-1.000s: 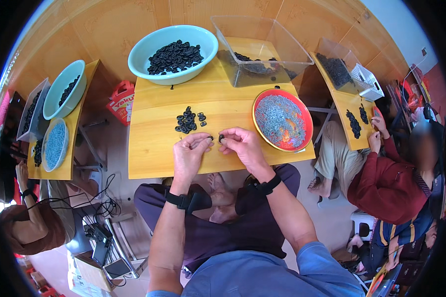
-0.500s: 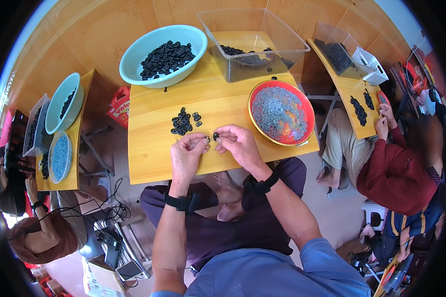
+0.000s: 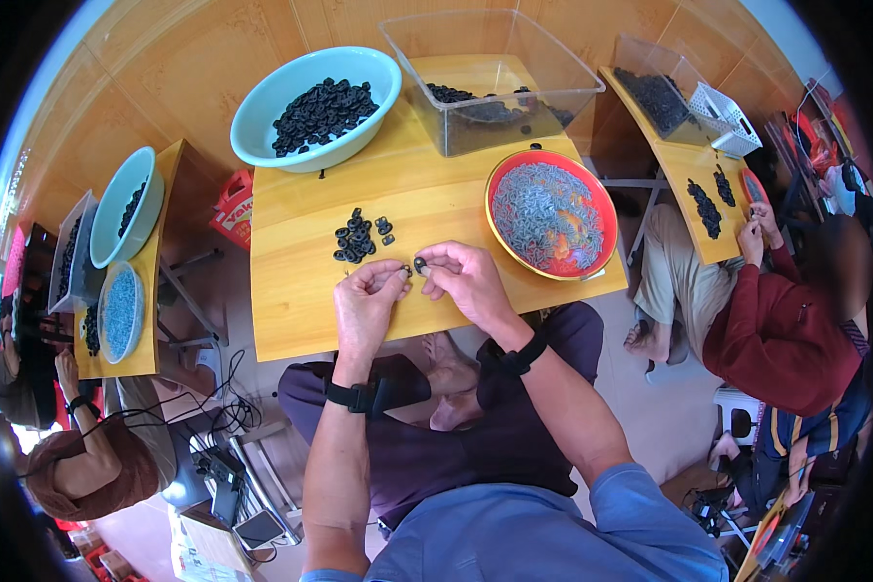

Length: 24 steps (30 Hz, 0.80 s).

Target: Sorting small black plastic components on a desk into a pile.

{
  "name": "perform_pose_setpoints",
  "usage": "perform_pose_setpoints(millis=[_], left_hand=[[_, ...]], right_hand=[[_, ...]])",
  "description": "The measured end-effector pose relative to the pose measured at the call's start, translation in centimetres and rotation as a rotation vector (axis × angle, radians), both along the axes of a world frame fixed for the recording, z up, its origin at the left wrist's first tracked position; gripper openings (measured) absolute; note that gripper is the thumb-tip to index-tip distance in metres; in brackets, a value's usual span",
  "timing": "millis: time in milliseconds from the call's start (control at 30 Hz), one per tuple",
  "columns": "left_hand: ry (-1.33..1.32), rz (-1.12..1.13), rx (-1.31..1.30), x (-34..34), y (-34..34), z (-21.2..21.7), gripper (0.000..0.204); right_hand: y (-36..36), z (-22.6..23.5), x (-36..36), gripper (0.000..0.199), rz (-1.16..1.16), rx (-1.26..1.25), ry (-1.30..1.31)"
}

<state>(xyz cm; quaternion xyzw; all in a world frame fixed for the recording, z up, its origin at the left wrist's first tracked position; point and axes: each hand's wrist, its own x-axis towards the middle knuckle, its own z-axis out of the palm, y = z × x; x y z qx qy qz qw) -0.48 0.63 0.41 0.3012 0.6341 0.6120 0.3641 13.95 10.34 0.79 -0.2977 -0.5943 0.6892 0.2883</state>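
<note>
Over the near part of the yellow wooden table (image 3: 291, 301), my left hand (image 3: 369, 299) pinches a small dark piece (image 3: 406, 271) between thumb and fingertips. Beside it, slightly apart, my right hand (image 3: 464, 278) grips a small rounded black part (image 3: 419, 263), mostly covered by the fingers. Just beyond my left hand lies a loose pile of black oval parts (image 3: 355, 239), with a few more (image 3: 386, 230) next to it. To the right of my right hand stands a red bowl with a yellow rim (image 3: 603, 196), holding many thin grey pieces (image 3: 538, 209) that resemble screws.
A light-blue basin (image 3: 252, 145) of black parts and a clear plastic bin (image 3: 514, 78) stand along the far edge. Other people work at side tables: a person in a dark red top (image 3: 786, 330) on the right, another person's arm (image 3: 92, 436) on the left. Cables (image 3: 233, 417) hang lower left.
The view has shifted slightly. Both hands keep their pinch in nearly the same place, and the black part in my right fingers shows at a slightly different angle.
</note>
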Motion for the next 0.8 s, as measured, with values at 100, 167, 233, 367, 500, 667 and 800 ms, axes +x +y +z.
perform_pose_setpoints(millis=[100, 167, 233, 367, 500, 667, 800], left_hand=[[0.015, -0.004, -0.008, -0.07, -0.07, 0.07, 0.016], [0.021, -0.007, -0.011, -0.09, -0.08, 0.13, 0.016], [0.019, -0.006, -0.021, -0.11, -0.07, 0.14, 0.016], [0.009, -0.001, -0.028, -0.16, -0.04, 0.15, 0.017], [0.000, -0.011, -0.037, -0.12, 0.02, 0.49, 0.017], [0.012, -0.018, -0.038, -0.08, -0.02, 0.67, 0.017], [-0.002, 0.002, -0.015, 0.13, 0.18, 0.48, 0.016]], right_hand=[[-0.01, 0.17, -0.02, 0.023, 0.000, 0.003, -0.013], [-0.06, 0.05, -0.13, 0.021, -0.015, 0.006, -0.001], [-0.10, 0.02, -0.20, 0.019, -0.029, 0.008, 0.012], [-0.14, 0.21, -0.18, 0.019, -0.022, 0.001, 0.013], [-0.06, 0.02, -0.15, 0.019, -0.022, -0.002, 0.016], [-0.19, -0.07, -0.36, 0.019, -0.031, 0.005, 0.000], [-0.30, 0.13, -0.34, 0.021, -0.007, 0.012, -0.044]])
